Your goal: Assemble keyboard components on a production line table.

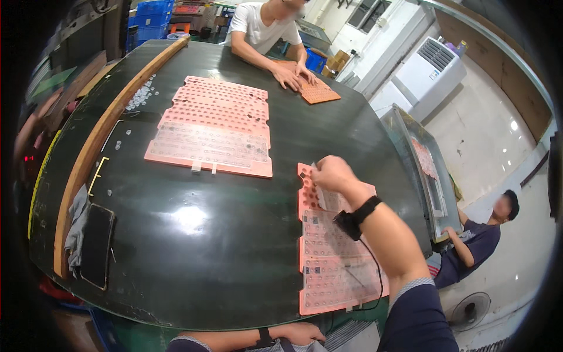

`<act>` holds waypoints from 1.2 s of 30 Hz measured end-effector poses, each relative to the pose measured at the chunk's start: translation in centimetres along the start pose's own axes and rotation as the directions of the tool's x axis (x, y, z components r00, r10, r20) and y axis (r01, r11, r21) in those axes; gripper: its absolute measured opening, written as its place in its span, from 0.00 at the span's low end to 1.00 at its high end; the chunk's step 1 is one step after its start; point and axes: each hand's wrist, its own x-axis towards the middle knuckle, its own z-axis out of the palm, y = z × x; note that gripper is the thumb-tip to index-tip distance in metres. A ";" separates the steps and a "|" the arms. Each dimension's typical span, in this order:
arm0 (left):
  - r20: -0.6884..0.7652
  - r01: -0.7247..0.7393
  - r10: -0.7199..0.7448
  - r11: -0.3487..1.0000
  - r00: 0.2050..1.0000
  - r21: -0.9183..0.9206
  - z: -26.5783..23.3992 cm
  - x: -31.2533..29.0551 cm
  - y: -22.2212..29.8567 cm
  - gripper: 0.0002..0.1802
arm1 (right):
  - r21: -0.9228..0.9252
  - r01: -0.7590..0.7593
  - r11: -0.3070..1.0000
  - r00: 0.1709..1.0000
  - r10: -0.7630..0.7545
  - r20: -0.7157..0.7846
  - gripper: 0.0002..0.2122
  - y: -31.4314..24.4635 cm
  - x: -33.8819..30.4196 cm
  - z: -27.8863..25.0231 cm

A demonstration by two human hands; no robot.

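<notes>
At the far end of a salmon-pink board [307,193] with rows of round holes, my right hand [333,174] is closed. Its fingertips pinch what looks like the edge of a thin clear sheet [333,201]; the hand partly hides the grip. More clear sheets [328,232] with small round marks cover the nearer part of this board. My left hand [306,332] is low at the table's near edge, beside a stack of pale sheets [355,337]. Its fingers are mostly hidden, and I see nothing in it.
Another pink board [214,108], partly covered by a clear sheet, lies left of centre on the dark table [176,258]. A wooden bar [88,167], phone [98,246] and small clear pieces [139,97] are leftward. Across, a person [264,35] handles an orange board [321,92]; another person [472,243] stands right.
</notes>
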 end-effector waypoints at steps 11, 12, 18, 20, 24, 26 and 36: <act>0.121 -0.010 0.033 0.982 0.992 -0.189 0.7 0.0 -0.1 0.18 | 0.088 -0.392 0.916 0.911 0.399 -0.101 0.10 18.7 -5.6 -17.1; 0.057 -0.032 0.044 0.980 0.997 -0.196 0.7 -0.3 0.5 0.14 | 0.070 -0.397 0.915 0.899 0.403 -0.174 0.10 19.2 -7.2 -18.3; 0.337 0.015 0.083 0.961 0.938 -0.277 1.7 2.0 0.3 0.19 | 0.120 -0.608 0.785 0.737 0.614 -0.281 0.07 24.3 -17.6 -23.2; 0.369 0.022 0.061 0.976 0.927 -0.216 1.8 2.6 0.9 0.18 | 0.116 -0.640 0.759 0.691 0.635 -0.345 0.06 26.7 -23.0 -23.4; 0.369 -0.050 0.114 0.983 0.923 -0.177 2.2 4.3 2.2 0.14 | 0.207 -0.718 0.665 0.608 0.743 -0.280 0.06 31.4 -37.4 -23.0; 0.369 -0.002 0.078 0.980 0.926 -0.201 2.1 4.6 2.9 0.12 | 0.411 -0.750 0.518 0.441 0.855 -0.272 0.05 29.4 -43.0 -20.1; 0.260 0.375 -0.340 0.921 0.904 -0.100 2.8 5.0 3.3 0.08 | 0.068 -0.977 0.201 0.186 0.965 -0.184 0.11 34.8 -63.5 1.8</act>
